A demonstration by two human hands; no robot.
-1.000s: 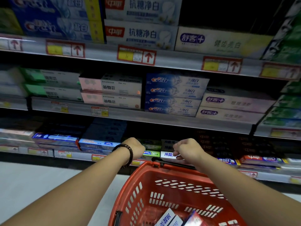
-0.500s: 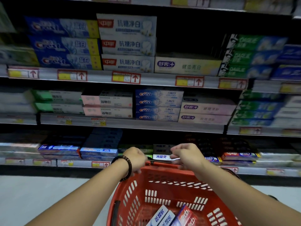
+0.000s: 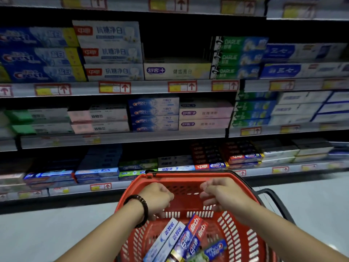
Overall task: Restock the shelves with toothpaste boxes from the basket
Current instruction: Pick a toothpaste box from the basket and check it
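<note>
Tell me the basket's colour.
Red basket, black handle; head view shows it best.

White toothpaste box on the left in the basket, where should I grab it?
Pinch the left white toothpaste box near its far end, coming down from above. That end lies uncovered close to the left hand, its left long side is free, and its near end runs out of view low in the basket.

Top shelf [image 3: 147, 87], L to R: blue boxes [image 3: 37, 57] read "Crest", white boxes [image 3: 111, 52] "中华 抗糖净白", cream box [image 3: 177, 71] "舒客+", green boxes [image 3: 238, 57] "DARLIE", blue-white boxes [image 3: 302, 69] "三七". Mid shelf [image 3: 132, 138] had "Crest" on small blue boxes [image 3: 154, 114] & "舒客+" on pink boxes [image 3: 204, 118]. In the basket [image 3: 251, 233], pale boxes [image 3: 168, 237] read "冷酸灵", red-blue boxes [image 3: 194, 229] "中华".
</note>
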